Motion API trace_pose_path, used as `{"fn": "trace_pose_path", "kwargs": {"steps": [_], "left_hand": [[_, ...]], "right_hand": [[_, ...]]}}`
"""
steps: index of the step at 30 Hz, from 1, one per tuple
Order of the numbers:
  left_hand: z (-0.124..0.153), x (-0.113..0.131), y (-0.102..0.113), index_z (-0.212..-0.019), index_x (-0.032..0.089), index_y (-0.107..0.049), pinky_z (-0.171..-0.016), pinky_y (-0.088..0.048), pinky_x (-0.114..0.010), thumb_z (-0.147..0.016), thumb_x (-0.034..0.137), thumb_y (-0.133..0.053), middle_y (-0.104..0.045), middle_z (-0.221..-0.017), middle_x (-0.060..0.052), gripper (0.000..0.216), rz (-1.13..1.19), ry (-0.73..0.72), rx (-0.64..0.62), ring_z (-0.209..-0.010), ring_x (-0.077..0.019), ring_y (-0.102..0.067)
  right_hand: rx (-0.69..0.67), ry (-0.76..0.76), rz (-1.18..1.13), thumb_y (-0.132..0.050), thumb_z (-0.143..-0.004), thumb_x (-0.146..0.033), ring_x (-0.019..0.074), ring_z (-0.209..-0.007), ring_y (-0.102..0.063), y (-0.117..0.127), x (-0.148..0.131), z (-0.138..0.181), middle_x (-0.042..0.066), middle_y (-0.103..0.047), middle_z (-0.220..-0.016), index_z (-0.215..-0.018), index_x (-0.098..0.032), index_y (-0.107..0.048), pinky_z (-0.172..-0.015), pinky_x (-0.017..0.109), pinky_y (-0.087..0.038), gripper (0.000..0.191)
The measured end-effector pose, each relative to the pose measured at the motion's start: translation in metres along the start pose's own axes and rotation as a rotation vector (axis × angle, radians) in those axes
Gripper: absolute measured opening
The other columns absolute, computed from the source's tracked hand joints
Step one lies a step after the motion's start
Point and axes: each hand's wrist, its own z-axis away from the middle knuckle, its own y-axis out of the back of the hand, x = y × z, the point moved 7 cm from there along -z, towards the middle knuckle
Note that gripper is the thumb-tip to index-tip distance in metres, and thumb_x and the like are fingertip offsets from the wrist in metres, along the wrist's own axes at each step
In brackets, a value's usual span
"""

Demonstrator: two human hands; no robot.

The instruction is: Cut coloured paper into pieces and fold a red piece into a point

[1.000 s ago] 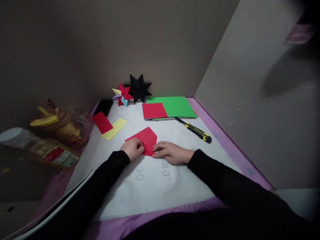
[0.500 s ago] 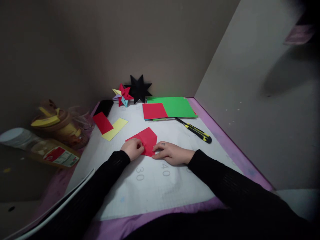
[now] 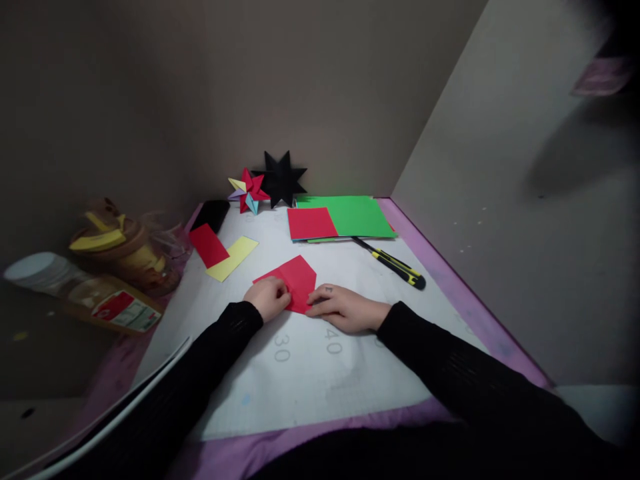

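A sheet of red paper (image 3: 301, 276) with folded corners lies on a white mat (image 3: 310, 380) in front of me. Curled fingers of my left hand (image 3: 269, 297) press on its lower left part, the fingertips tucked under and partly hidden. At the lower right edge of the same paper, my right hand (image 3: 347, 309) has its thumb and fingers closed around the corner. Beyond the hands, to the left, a small red paper rectangle (image 3: 209, 245) overlaps a yellow paper strip (image 3: 235, 259).
A box cutter (image 3: 395, 263) lies right of the hands. Behind it are stacked green sheets (image 3: 360, 217) and a red square (image 3: 313, 223). A multicolour paper star (image 3: 249, 191), a black star (image 3: 281, 179) and a dark phone-like object (image 3: 212, 215) sit at the back. A bottle (image 3: 107, 303) and cup (image 3: 125, 250) stand left.
The whole view has shifted slightly. Both hands stay at the red paper in nearly the same pose, and the paper looks unchanged.
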Motion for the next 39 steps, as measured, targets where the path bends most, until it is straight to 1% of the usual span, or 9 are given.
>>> {"fn": "trace_pose_path", "kwargs": {"steps": [6,11,15,19,23,26,32,37,39], "left_hand": [[0.005,0.003,0.002,-0.067,0.018,-0.056,-0.057,-0.036,-0.026,-0.077,0.037,-0.049,-0.055,-0.07,-0.002,0.023,0.06,-0.074,-0.008,-0.063,-0.0147,-0.05],[0.013,0.0,0.01,-0.068,0.017,-0.057,-0.061,-0.039,-0.025,-0.08,0.038,-0.05,-0.055,-0.07,-0.002,0.025,0.187,-0.184,0.03,-0.065,-0.0143,-0.05],[0.021,-0.005,0.033,-0.074,0.019,-0.062,-0.081,-0.041,-0.031,-0.082,0.034,-0.051,-0.061,-0.083,-0.006,0.02,0.194,-0.387,0.188,-0.085,-0.018,-0.054],[0.023,-0.01,0.033,-0.073,0.022,-0.064,-0.09,-0.039,-0.034,-0.078,0.032,-0.057,-0.066,-0.092,-0.007,0.014,0.207,-0.51,0.079,-0.097,-0.0195,-0.056],[0.026,-0.008,0.018,-0.082,0.022,-0.067,-0.09,-0.04,-0.035,-0.076,0.037,-0.059,-0.067,-0.095,-0.008,0.018,0.201,-0.566,-0.087,-0.096,-0.0198,-0.058],[0.032,-0.003,0.016,-0.091,0.022,-0.068,-0.089,-0.041,-0.039,-0.07,0.046,-0.066,-0.065,-0.102,-0.009,0.033,0.162,-0.636,-0.076,-0.099,-0.0226,-0.056],[0.038,0.002,0.009,-0.099,0.025,-0.068,-0.094,-0.038,-0.043,-0.073,0.045,-0.064,-0.061,-0.115,-0.009,0.033,0.105,-0.725,-0.101,-0.111,-0.0258,-0.05],[0.035,-0.003,0.007,-0.096,0.026,-0.069,-0.092,-0.041,-0.038,-0.083,0.032,-0.054,-0.064,-0.111,-0.007,0.021,0.078,-0.732,-0.054,-0.108,-0.0208,-0.054],[0.032,-0.007,0.01,-0.097,0.026,-0.069,-0.091,-0.04,-0.039,-0.086,0.026,-0.049,-0.066,-0.109,-0.006,0.023,-0.017,-0.68,-0.014,-0.105,-0.0202,-0.056]], "right_hand": [[0.23,-0.073,0.075,-0.048,-0.081,-0.012,0.0227,-0.117,-0.042,0.019,0.017,-0.016,0.011,-0.056,-0.118,-0.123,-0.021,-0.05,-0.098,0.048,-0.035,0.042],[0.162,-0.084,0.063,-0.054,-0.077,-0.015,0.0235,-0.109,-0.046,0.014,0.033,-0.04,0.013,-0.057,-0.113,-0.126,-0.016,-0.047,-0.094,0.045,-0.038,0.049],[0.174,-0.116,-0.041,-0.059,-0.074,-0.014,0.0186,-0.088,-0.053,0.016,0.038,-0.038,0.007,-0.061,-0.09,-0.11,-0.018,-0.058,-0.082,0.037,-0.044,0.036],[0.12,-0.046,-0.095,-0.056,-0.078,-0.014,0.0165,-0.089,-0.054,0.014,0.027,-0.027,0.005,-0.061,-0.084,-0.083,-0.018,-0.065,-0.085,0.035,-0.042,0.011],[0.093,-0.103,-0.038,-0.061,-0.075,-0.022,0.021,-0.105,-0.05,0.008,0.021,-0.023,0.011,-0.057,-0.112,-0.116,-0.017,-0.053,-0.091,0.039,-0.04,0.043],[0.067,-0.17,0.069,-0.063,-0.074,-0.031,0.0256,-0.115,-0.043,0.003,0.022,-0.026,0.014,-0.051,-0.124,-0.125,-0.017,-0.047,-0.095,0.044,-0.036,0.055],[0.037,-0.173,0.116,-0.061,-0.077,-0.031,0.0251,-0.114,-0.044,-0.001,0.026,-0.028,0.012,-0.051,-0.124,-0.117,-0.019,-0.055,-0.095,0.044,-0.035,0.042],[0.2,-0.073,0.028,-0.055,-0.078,-0.015,0.0198,-0.103,-0.051,0.011,0.02,-0.025,0.008,-0.061,-0.106,-0.087,-0.02,-0.063,-0.091,0.04,-0.04,0.014],[0.278,-0.022,0.057,-0.051,-0.077,-0.008,0.0197,-0.101,-0.052,0.018,0.016,-0.022,0.006,-0.063,-0.1,-0.077,-0.021,-0.062,-0.09,0.041,-0.041,0.017]]}}
